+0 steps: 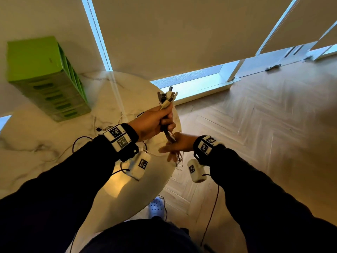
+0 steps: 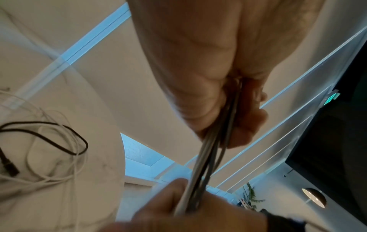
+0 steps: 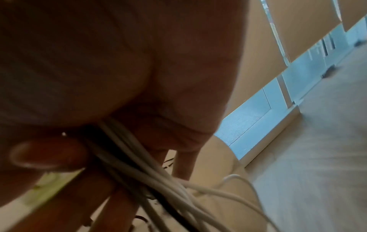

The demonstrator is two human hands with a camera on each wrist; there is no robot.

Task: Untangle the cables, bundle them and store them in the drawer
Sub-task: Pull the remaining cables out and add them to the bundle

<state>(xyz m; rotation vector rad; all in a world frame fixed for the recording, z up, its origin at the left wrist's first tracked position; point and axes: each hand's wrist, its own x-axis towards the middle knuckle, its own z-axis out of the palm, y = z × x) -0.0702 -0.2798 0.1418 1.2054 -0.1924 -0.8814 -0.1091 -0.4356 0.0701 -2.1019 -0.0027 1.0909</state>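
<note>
My left hand (image 1: 155, 123) grips a bundle of white and dark cables (image 1: 170, 136) upright over the right edge of the marble table (image 1: 32, 161). The plug ends (image 1: 167, 96) stick out above the fist. Just below, my right hand (image 1: 177, 145) holds the same bundle, thumb pressing the strands against the fingers (image 3: 123, 204). The left wrist view shows the cables (image 2: 208, 157) running from the left hand (image 2: 198, 62) down into the right hand (image 2: 178, 211). In the right wrist view the cable strands (image 3: 139, 164) trail below the right hand (image 3: 139, 78). The green drawer unit (image 1: 45, 79) stands at the back left, drawers shut.
Loose black and white cables (image 1: 87, 139) lie tangled on the table behind my left wrist, also seen as loose cables (image 2: 49, 141) from the left wrist. Wooden floor (image 1: 264, 143) lies to the right. A pale shoe (image 1: 156, 207) shows below the table edge.
</note>
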